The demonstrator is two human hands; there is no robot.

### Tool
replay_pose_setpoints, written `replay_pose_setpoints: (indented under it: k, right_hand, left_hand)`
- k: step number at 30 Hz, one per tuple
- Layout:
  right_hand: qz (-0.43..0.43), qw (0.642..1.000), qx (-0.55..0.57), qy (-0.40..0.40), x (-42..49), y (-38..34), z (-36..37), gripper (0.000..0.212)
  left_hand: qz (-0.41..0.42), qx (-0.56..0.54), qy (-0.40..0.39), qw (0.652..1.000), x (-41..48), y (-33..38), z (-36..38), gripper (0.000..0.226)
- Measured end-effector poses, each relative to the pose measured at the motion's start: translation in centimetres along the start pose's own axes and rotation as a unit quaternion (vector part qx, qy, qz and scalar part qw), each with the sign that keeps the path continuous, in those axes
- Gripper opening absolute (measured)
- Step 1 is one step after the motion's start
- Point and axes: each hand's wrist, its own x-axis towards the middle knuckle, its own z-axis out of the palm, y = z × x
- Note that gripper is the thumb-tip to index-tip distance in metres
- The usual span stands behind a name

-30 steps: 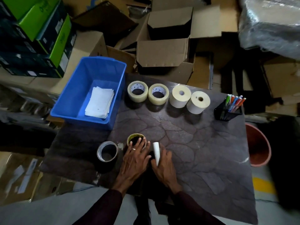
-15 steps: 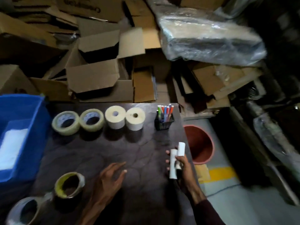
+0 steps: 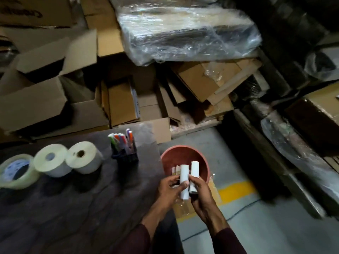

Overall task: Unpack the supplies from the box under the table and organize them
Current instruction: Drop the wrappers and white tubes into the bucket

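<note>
Holding two white paper rolls upright at the worktop's (image 3: 77, 208) right edge, above the red bin (image 3: 185, 153) on the floor. Left hand (image 3: 169, 188) closed around the taller roll (image 3: 184, 182); right hand (image 3: 200, 191) closed around the second roll (image 3: 194, 171), just beside it and touching. Long axes vertical, pointing away from me. Sorted stock lies to my left: pen holder (image 3: 124, 153), two label rolls (image 3: 84, 157), clear tape (image 3: 15, 171). Judgement: placement is leftward, so my left hand is nearer the row.

2 white tubes (image 3: 184, 177), 2 paper rolls (image 3: 52, 161), 1 tape roll (image 3: 15, 171), 1 bucket (image 3: 185, 153).
</note>
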Motion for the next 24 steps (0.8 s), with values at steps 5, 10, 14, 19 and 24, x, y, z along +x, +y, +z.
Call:
replay_pose_setpoints:
  k: [5, 10, 14, 19, 24]
  right_hand:
    - [-0.018, 0.992, -0.124, 0.004, 4.8, -1.8, -4.0, 0.035]
    - [0.039, 0.981, -0.175, 0.069, 10.7, -1.4, -6.2, 0.012]
    - [0.098, 0.972, -0.198, 0.084, 15.5, 1.2, -6.8, 0.019]
    - [0.151, 0.951, -0.242, 0.120, 20.0, 4.2, -7.5, 0.027]
    - [0.159, 0.946, -0.248, 0.137, 22.3, 6.4, -8.1, 0.036]
  left_hand:
    - [-0.036, -0.020, 0.032, 0.999, 6.1, -0.8, 4.0, 0.014]
    - [-0.093, 0.009, 0.047, 0.995, 12.7, -3.7, 5.8, 0.012]
    - [-0.157, 0.051, 0.078, 0.983, 16.2, -6.6, 5.9, 0.011]
    - [-0.252, 0.131, 0.093, 0.954, 20.3, -11.9, 4.6, 0.031]
    - [-0.277, 0.151, 0.088, 0.945, 22.8, -13.9, 4.4, 0.063]
